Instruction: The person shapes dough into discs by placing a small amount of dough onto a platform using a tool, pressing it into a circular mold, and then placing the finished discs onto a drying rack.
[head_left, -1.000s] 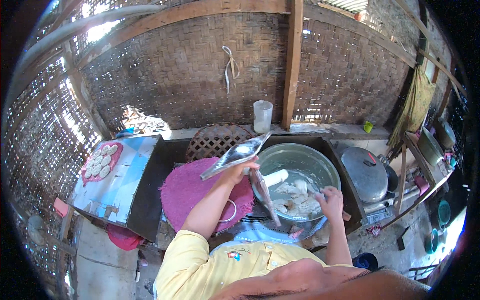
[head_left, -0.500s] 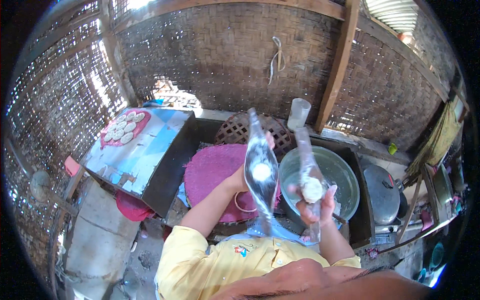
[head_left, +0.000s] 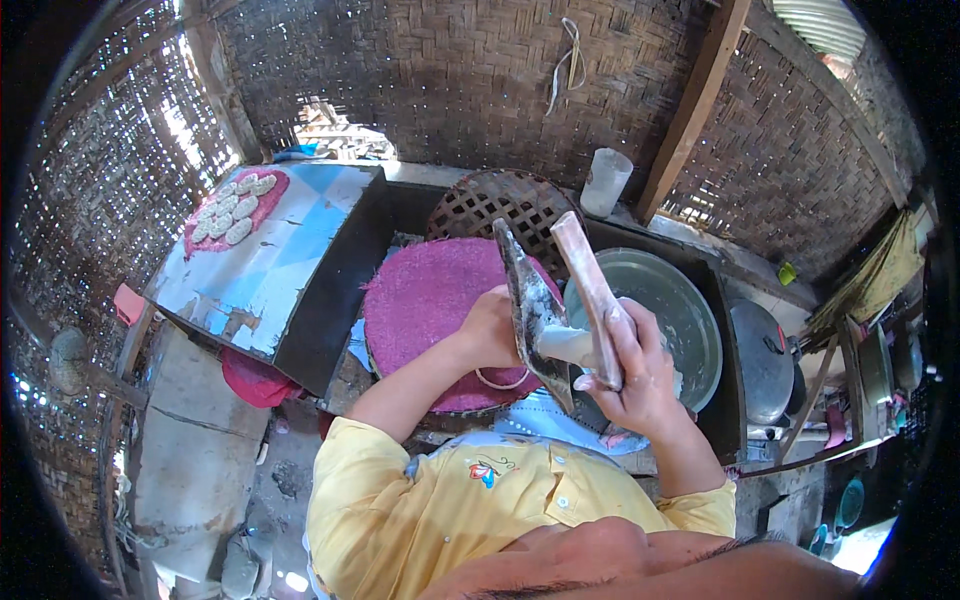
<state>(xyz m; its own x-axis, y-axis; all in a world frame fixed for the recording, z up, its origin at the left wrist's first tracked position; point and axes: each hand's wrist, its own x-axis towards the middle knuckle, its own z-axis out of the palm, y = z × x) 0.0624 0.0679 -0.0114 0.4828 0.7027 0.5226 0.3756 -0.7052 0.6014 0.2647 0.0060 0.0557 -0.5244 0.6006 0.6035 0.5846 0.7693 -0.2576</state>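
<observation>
Near the basin [head_left: 700,300], dark board [head_left: 525,285] and pale bar [head_left: 588,283] closer than before

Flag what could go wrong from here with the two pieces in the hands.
Dropping: the left hand holds the dark pointed piece and the right hand the long pale bar, both in mid-air, so a slipping grip might send either onto the round pink cloth or into the basin.

Jamming: the white cylinder between the two pieces could skew or stick if they are pressed together at a slant.
</observation>
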